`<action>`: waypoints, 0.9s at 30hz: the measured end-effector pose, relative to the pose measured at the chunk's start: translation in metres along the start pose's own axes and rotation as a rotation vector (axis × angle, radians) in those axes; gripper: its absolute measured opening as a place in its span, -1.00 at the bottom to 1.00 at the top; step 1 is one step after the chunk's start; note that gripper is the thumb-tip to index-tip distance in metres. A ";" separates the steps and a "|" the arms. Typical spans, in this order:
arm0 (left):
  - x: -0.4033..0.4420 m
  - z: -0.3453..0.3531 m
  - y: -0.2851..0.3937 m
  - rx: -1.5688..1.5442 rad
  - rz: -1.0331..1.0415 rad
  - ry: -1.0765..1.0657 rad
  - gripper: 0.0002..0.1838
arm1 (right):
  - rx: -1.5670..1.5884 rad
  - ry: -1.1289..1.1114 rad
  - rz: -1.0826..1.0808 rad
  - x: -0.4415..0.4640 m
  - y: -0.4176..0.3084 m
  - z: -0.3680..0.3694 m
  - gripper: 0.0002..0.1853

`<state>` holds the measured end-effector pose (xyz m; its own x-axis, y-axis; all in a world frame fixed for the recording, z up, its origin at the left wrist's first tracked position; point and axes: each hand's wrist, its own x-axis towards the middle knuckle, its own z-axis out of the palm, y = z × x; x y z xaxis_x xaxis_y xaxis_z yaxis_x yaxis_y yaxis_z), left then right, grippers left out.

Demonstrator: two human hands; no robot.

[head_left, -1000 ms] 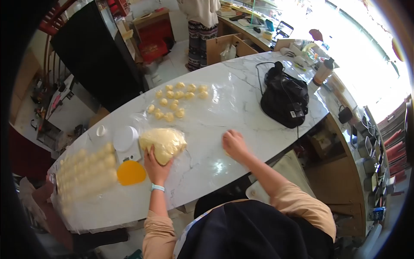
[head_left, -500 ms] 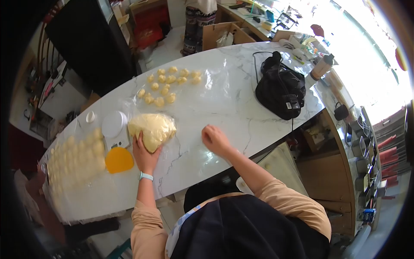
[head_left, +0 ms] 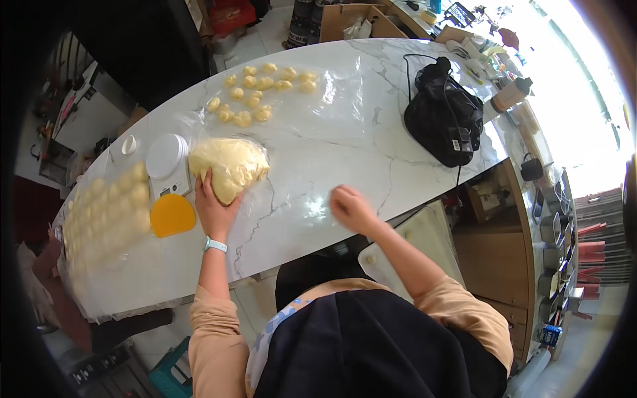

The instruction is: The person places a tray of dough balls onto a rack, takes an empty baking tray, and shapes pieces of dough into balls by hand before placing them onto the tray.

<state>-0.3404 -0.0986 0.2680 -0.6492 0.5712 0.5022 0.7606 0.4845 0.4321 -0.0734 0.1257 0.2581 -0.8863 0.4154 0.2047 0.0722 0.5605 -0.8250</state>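
Note:
A large pale-yellow lump of dough sits on the marble-patterned table, partly wrapped in clear plastic. My left hand grips its near edge, thumb on the right and fingers on the left. To the right, over the table's near side, my right hand is curled closed and slightly blurred; whether anything is inside it is hidden. Left of the dough stand a white kitchen scale and an orange dough scraper. Several small dough pieces lie on plastic film beyond the lump.
Rows of dough balls lie under plastic film at the table's left end. A black bag with a cord and a bottle stand at the right. Another person's sleeve shows at the far left. Drawers and shelves flank the right side.
My right hand has shifted slightly right, still curled. My left hand stays on the dough. The camera view has tilted down, so the table appears higher.

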 end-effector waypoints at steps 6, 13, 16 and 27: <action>-0.001 0.004 -0.002 0.007 0.009 0.021 -0.01 | -0.239 0.319 -0.066 0.063 0.015 -0.007 -0.91; -0.002 0.002 -0.004 0.025 0.011 0.013 0.00 | -0.209 0.239 0.004 -0.014 -0.017 -0.011 -0.36; -0.001 0.003 -0.004 0.016 0.020 0.024 0.00 | -0.050 0.099 0.128 -0.009 -0.019 -0.029 -0.38; -0.003 -0.001 -0.004 -0.003 0.005 0.012 -0.03 | -0.008 -0.098 -0.126 -0.009 -0.016 0.001 -0.87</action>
<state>-0.3417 -0.1032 0.2654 -0.6453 0.5656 0.5135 0.7639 0.4793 0.4320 -0.0668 0.1123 0.2688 -0.9290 0.2695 0.2538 -0.0392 0.6099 -0.7915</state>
